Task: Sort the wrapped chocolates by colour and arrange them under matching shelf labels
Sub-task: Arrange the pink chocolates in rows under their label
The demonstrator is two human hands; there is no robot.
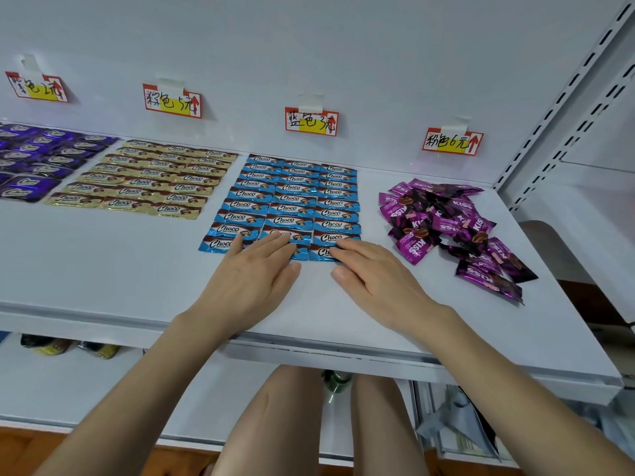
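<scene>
Blue Choco chocolates (292, 197) lie in three neat columns on the white shelf (103, 269), under the third label (311, 121). My left hand (256, 269) lies flat with straight fingers pressing the front row of blue wrappers. My right hand (372, 269) also lies flat, its fingertips touching the front right blue wrapper. Gold Choco chocolates (147, 182) sit in rows under the second label (171, 102). Dark purple chocolates (37, 159) are at the far left under the first label (37, 87). A loose heap of magenta Kiss chocolates (453, 228) lies under the fourth label (453, 141).
A slotted shelf upright (563, 97) rises at the right. Below the shelf front edge (309, 348) a lower shelf holds shoes (68, 347) at the left and bags (457, 427) at the right. My bare knees show at the bottom.
</scene>
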